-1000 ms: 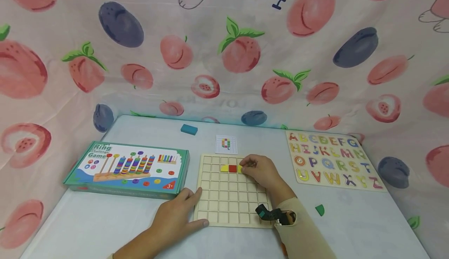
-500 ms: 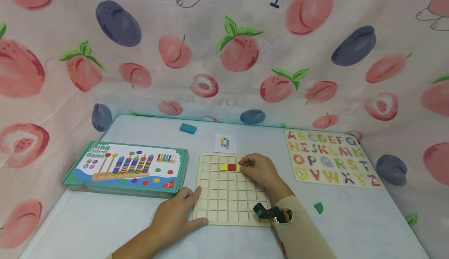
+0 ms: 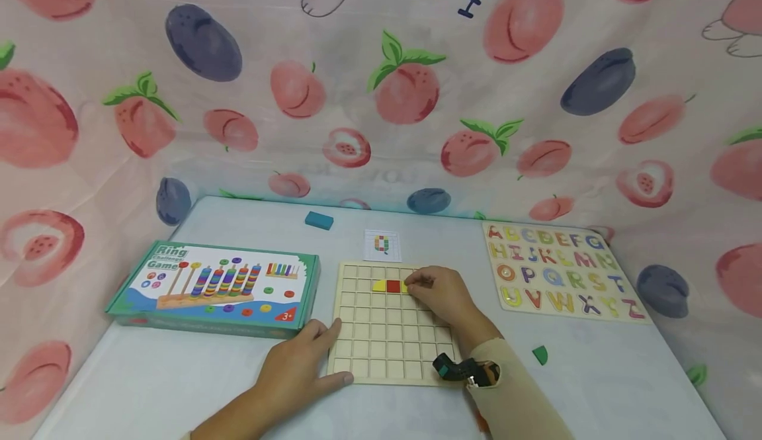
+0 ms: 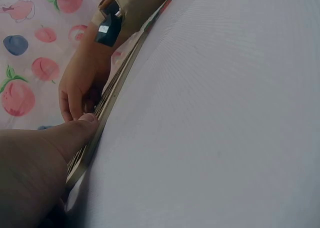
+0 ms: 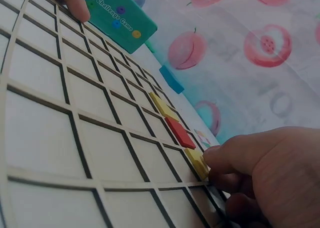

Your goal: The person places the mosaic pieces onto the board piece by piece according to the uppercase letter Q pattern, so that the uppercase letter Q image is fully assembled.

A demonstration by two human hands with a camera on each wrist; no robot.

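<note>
A wooden grid board lies on the white table. One row near its far edge carries a yellow quarter-round tile beside a red square tile. My right hand pinches a second yellow tile at the cell just right of the red one. Its fingers hide part of that tile. My left hand rests against the board's near left corner, index finger at the left side and thumb on the near edge.
Beyond the board lies a small pattern card, with a blue block to its left. A Ring Challenge Game box stands at the left. At the right are an alphabet board and a green quarter-round tile.
My right fingers shift only slightly at the second yellow tile. My left hand keeps its place on the board, and the tiles stay in the same row.
</note>
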